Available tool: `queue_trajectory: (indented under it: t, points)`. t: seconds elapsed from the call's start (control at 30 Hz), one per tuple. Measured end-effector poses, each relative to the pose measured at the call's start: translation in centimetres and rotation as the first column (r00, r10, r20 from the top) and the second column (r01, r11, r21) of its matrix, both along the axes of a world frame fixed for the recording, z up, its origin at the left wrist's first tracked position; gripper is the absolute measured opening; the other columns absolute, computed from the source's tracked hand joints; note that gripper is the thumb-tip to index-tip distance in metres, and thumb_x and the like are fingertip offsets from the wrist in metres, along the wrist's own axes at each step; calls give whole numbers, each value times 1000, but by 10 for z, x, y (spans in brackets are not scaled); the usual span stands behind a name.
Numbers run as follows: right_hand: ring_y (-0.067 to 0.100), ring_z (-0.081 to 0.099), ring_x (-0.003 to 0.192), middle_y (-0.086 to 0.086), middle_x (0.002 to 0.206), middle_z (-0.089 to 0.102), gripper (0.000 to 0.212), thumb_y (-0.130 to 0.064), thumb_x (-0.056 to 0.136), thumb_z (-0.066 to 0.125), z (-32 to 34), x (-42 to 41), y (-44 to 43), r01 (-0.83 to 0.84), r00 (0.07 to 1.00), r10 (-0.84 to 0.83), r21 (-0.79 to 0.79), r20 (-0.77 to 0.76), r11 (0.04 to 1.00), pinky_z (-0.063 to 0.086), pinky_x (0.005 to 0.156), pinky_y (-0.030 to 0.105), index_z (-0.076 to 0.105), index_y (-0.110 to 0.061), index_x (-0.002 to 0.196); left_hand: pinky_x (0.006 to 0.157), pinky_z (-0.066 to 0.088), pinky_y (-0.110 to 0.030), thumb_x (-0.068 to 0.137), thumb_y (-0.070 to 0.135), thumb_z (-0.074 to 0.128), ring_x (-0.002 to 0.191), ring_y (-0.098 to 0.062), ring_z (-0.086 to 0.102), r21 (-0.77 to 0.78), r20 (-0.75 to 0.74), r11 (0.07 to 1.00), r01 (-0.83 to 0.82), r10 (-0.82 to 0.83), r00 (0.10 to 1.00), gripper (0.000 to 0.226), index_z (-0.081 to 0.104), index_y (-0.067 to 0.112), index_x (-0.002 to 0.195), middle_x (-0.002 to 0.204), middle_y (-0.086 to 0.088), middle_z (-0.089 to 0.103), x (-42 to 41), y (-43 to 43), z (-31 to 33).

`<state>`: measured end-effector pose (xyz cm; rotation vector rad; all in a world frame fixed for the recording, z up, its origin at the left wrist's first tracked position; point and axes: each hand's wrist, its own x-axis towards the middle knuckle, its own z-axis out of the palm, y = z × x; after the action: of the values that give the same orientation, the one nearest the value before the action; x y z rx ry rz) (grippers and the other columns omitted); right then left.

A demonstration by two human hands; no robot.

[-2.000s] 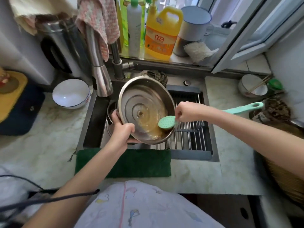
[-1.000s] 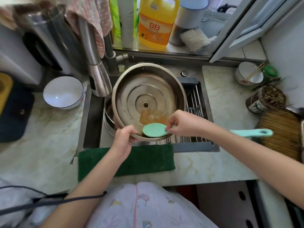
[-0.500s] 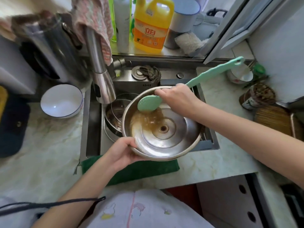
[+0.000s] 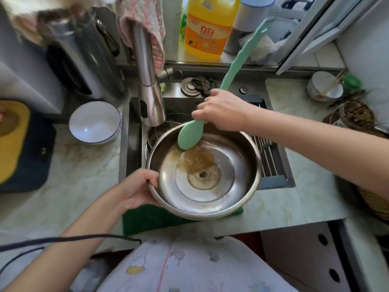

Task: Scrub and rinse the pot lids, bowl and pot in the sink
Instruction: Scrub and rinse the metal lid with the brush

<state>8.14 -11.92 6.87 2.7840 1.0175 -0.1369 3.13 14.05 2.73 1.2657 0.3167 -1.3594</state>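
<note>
While the counter [image 4: 69,186] fills the picture from nine o'clock round to three, the sink [image 4: 134,148] sits sunk in it at centre, and over the sink's front edge, just toward six o'clock, here is the big steel lid [image 4: 210,186], turned underside up and tilted toward the viewer, brown soapy water pooled in it from its centre knob hole up toward eleven o'clock. The left hand [image 4: 136,189] has it at the lid's nine o'clock rim, fingers curled shut over the edge, thumb inside. Under the lid at six o'clock lies a green cloth [image 4: 151,220] on the counter's front edge. The tap [image 4: 147,81] stands at twelve o'clock of the sink, spout hanging beside the lid's far rim, and beneath it at ten o'clock of the lid a pot [image 4: 160,131] shows in the basin, mostly hidden. A rack [image 4: 267,157] shows at the lid's three o'clock. The yellow jug [image 4: 208,28] is up at twelve, the white bowl [image 4: 94,122] at nine on the counter, well apart from the lid. The right hand [image 4: 223,110] is wrapped tight round the green brush [image 4: 190,134], its head pressed on the lid at twelve o'clock, handle pointing up to one.
</note>
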Motion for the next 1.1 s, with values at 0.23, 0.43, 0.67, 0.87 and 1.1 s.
queue_trajectory:
  t: [0.23,0.43,0.67,0.87,1.1]
  points:
    - [23,68,81,-2,92,70,9,-14,85,63,-13,-1,-7,1,995,10,105,-103,994,33,69,29,60,-17,93,48,54,-31,56,4,39,45,-19,59,15,25,1000,-1,0,1000,27,65,5,50,50,-7,58,-6,-24,3]
    - [21,67,84,-5,95,69,12,-19,87,60,-21,-9,-11,-174,981,184,149,-54,973,40,71,33,62,-18,98,44,51,-30,45,3,39,46,-21,60,32,79,999,-12,10,997,35,65,-1,68,55,-10,61,-14,-43,3]
    - [30,67,75,5,85,69,14,-13,86,61,-10,4,-64,23,994,-36,121,103,992,43,71,36,63,-13,99,48,55,-34,44,4,42,50,-21,61,38,108,990,-139,135,985,30,70,4,54,57,-10,62,-14,-54,3]
    - [27,65,81,-1,88,69,13,-16,84,61,-27,-21,-42,-55,980,94,213,-176,975,46,69,33,63,-15,97,43,51,-30,45,3,39,43,-20,57,67,105,990,-124,117,988,27,61,0,59,50,-8,57,-25,-80,2]
    - [31,65,87,5,93,68,22,-26,92,51,-18,-24,-76,244,969,-239,117,-55,963,44,66,34,59,-18,111,45,54,-35,45,4,39,46,-21,61,60,158,972,-227,215,964,33,62,-1,68,55,-10,62,-19,-83,2]
